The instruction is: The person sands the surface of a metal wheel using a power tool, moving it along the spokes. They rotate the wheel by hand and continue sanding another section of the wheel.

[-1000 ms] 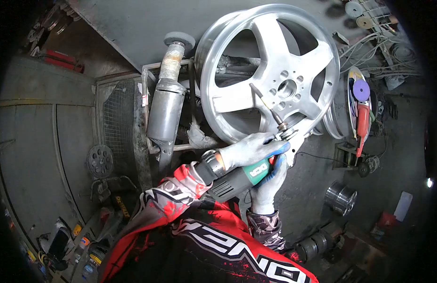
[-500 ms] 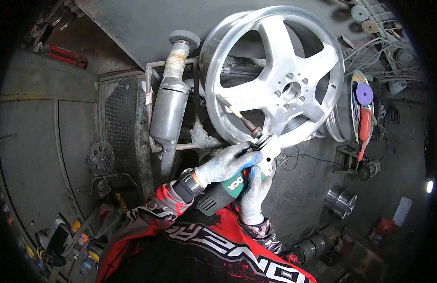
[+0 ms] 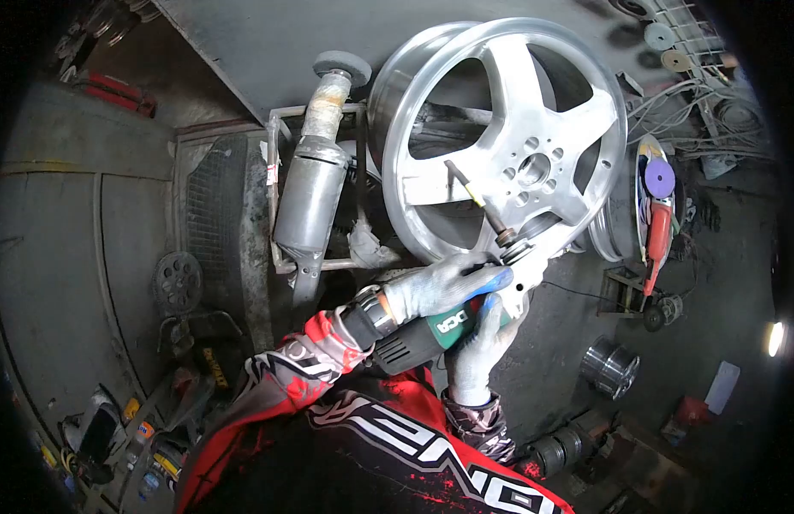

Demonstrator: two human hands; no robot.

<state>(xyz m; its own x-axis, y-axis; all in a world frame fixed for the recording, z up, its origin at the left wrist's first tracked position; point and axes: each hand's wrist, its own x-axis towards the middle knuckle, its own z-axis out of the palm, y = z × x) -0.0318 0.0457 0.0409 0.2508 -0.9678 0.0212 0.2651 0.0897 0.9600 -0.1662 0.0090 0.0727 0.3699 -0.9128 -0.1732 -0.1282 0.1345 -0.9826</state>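
Observation:
My left hand [image 3: 440,287], in a white-and-blue work glove with a watch at the wrist, wraps over the front of a green-and-black DCA angle grinder [image 3: 453,324]. My right hand [image 3: 483,351], gloved the same way, closes round the grinder from below and to the right. From the grinder's head a long tapered bit [image 3: 491,211] with a yellow band points up and left. Its tip overlaps the left spoke of a silver alloy wheel [image 3: 506,94], which stands upright facing me. The palms and part of the grinder body are hidden.
Left of the wheel stands a grey cylindrical motor [image 3: 311,201] with a round abrasive wheel [image 3: 341,67] on top, framed by metal bars. A red polisher [image 3: 658,240] with a purple pad hangs at right. Another rim [image 3: 609,367] lies on the floor.
Both hands and the grinder have moved right, and the bit's tip has slid along the spoke toward the hub. The whole view has also shifted slightly.

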